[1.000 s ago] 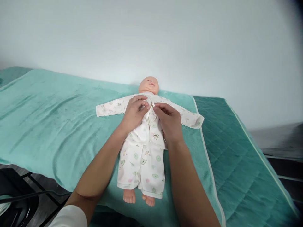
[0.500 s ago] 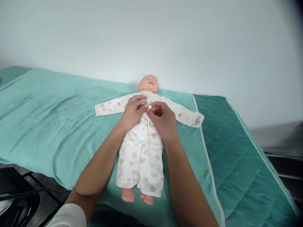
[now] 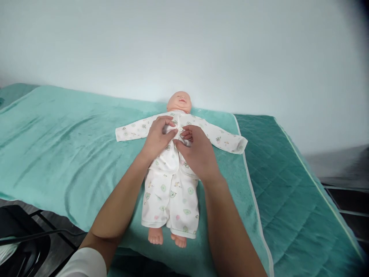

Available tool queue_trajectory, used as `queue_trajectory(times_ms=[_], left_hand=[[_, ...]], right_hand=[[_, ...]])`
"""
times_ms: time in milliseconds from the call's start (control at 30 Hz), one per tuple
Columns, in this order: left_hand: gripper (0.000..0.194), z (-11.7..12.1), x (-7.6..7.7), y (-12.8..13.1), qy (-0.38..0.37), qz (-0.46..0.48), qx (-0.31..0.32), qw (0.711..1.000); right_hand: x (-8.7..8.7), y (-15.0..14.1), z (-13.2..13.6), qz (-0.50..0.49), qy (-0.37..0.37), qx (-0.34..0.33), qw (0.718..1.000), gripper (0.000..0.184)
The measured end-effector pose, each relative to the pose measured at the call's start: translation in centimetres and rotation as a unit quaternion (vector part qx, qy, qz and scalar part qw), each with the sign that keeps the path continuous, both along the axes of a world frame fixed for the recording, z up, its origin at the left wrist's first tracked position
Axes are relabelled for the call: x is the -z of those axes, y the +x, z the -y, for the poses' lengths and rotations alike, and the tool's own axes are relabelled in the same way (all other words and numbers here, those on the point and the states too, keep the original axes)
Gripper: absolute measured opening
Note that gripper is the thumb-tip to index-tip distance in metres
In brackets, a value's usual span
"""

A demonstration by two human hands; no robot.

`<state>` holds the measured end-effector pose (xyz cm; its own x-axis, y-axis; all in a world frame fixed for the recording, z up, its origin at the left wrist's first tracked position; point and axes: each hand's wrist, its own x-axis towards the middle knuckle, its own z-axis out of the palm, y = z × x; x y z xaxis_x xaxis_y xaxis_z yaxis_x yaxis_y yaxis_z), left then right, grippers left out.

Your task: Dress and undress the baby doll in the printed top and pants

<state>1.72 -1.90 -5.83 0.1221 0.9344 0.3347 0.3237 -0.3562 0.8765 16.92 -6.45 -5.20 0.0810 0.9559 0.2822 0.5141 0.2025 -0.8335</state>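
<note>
A baby doll (image 3: 179,101) lies on its back, arms spread, dressed in a white printed jacket (image 3: 165,163) and matching trousers (image 3: 184,207). At the chest, a small round button (image 3: 180,129) shows on the jacket front between my hands. My left hand (image 3: 159,138) rests on the chest to the left of the button, thumb and fingers apart. To the right, my right hand (image 3: 200,150) is open, its curled fingers beside the button and its thumb lower on the jacket. Parts of the jacket front are hidden beneath both hands.
A light green blanket (image 3: 86,154) lies under the doll, over a darker quilted cover (image 3: 288,184) on the right. A pale wall (image 3: 184,46) rises behind the bed. A black chair-like object (image 3: 25,234) stands at the lower left.
Both hands have loosened from the pinch at the jacket front. Thumbs and fingers have spread, the left hand moved slightly left, and the button now shows flat on the chest.
</note>
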Motion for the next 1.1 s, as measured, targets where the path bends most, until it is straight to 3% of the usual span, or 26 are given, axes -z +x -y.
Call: queue_trajectory(times_ms=[267,433,600,767,933,1100], left_hand=[[0.007,0.6,-1.1,-1.7,-0.022,-0.001,0.071,0.997],[0.007,1.3,-2.0,-2.4,-0.021,-0.072,0.128,0.989],[0.007,1.6,-2.5,-2.5,0.013,-0.161,0.161,0.974],[0.007,1.6,-2.5,-2.5,0.02,-0.19,0.166,0.967],[0.009,1.7,-2.6,-2.4,0.023,-0.106,0.184,0.977],[0.019,2.2,-2.8,-2.2,-0.081,0.006,0.2,0.976]], right_hand=[[-0.6,-0.3,2.3,0.19,0.009,0.043,0.981,0.024],[-1.2,0.1,2.6,0.197,-0.019,0.037,0.98,0.022],[-2.3,1.7,2.4,0.121,-0.114,-0.024,0.986,0.025],[-2.6,2.4,2.3,0.058,-0.142,-0.041,0.987,0.032],[-2.0,2.1,1.9,-0.113,-0.121,-0.087,0.982,0.035],[-0.7,1.6,1.3,-0.259,-0.106,-0.129,0.951,0.035]])
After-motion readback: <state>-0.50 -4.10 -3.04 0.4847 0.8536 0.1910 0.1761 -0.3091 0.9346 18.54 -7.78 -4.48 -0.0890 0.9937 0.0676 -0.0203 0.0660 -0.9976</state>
